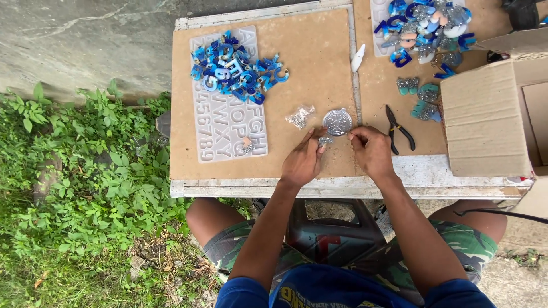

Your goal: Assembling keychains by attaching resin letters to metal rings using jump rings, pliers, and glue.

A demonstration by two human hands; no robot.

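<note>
Green weeds (85, 188) are crowding the tabletop's (319, 85) left edge. One clear letter mould (228, 122) is lying there under one heap of blue letters (234, 68), with bare board lying open to its right. One small bag (299, 117) is sitting near one silver disc (337, 121). The left hand (302, 162) is pinching a small glittery piece (326, 140); the right hand (372, 151) is closing its fingertips beside it. One pair of pliers (399, 130) and one cardboard box (494, 114) are filling the right edge.

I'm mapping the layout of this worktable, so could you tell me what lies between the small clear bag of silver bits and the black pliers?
In the head view, a round silver disc lies between the clear bag and the black pliers, just above both hands' fingertips.
</note>
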